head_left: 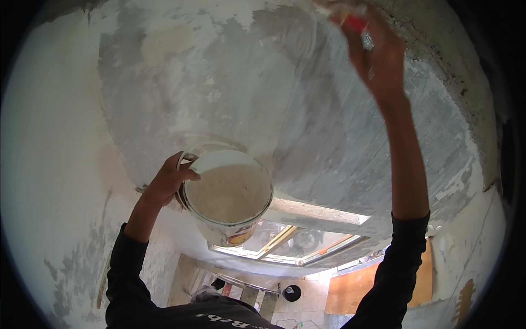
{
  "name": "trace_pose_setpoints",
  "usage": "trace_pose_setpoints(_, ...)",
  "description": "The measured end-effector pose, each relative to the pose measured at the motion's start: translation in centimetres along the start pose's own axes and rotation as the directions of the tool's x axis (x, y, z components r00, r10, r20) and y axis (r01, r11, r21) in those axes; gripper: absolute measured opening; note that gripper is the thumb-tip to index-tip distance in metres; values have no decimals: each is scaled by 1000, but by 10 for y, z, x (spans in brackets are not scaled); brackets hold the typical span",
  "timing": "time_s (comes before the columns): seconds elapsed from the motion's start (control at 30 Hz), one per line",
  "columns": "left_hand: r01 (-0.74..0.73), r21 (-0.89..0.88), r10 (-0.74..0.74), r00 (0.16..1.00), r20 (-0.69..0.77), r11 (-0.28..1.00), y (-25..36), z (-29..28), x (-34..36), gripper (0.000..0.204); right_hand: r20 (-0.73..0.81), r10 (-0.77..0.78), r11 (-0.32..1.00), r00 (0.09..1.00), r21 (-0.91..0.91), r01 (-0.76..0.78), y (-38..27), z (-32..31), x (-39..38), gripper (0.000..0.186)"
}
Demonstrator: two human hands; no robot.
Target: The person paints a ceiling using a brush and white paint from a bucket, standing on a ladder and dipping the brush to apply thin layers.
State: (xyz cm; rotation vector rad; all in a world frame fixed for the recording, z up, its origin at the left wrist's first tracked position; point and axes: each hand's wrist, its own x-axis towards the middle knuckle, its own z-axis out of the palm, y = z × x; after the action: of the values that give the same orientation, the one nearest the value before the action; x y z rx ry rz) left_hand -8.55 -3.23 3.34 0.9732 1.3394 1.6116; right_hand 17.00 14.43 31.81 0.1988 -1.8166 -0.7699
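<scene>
My left hand [171, 181] grips the rim and handle of a white plastic bucket [230, 192] at the centre, which has a pale coating or some off-white material inside. Raised at the upper right, my right hand [378, 60] is closed on a red-handled tool [355, 23], blurred, with its working end hard to make out. The tool is up by a patchy grey and white plastered surface [219, 82]; whether it touches it I cannot tell.
A framed window [296, 247] lies beyond the bucket. Lower down are an orange wooden board [350, 290], a tiled floor [307, 312] and a round black container [292, 293]. A rough concrete edge [466, 98] runs along the right, and a white wall [49, 164] along the left.
</scene>
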Motion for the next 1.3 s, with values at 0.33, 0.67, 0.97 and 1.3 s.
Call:
trace_pose_setpoints(0.33, 75, -68, -66, 989, 131, 995, 10, 9, 5, 45, 276, -60, 995, 959, 94, 35, -90, 2, -97, 21)
trace_pose_setpoints(0.67, 61, 82, -78, 971, 225, 995, 44, 15, -4, 44, 51, 218, 961, 975, 163, -223, -56, -19, -14, 12)
trace_pose_setpoints(0.97, 29, 85, -52, 960, 275, 996, 43, 4, -2, 51, -184, -27, 976, 983, 209, 66, -31, -6, 8, 18)
trace_pose_setpoints(1.3, 72, -30, -62, 964, 257, 997, 46, 8, -1, 40, 247, -131, 983, 960, 161, 93, -112, -3, -89, 27)
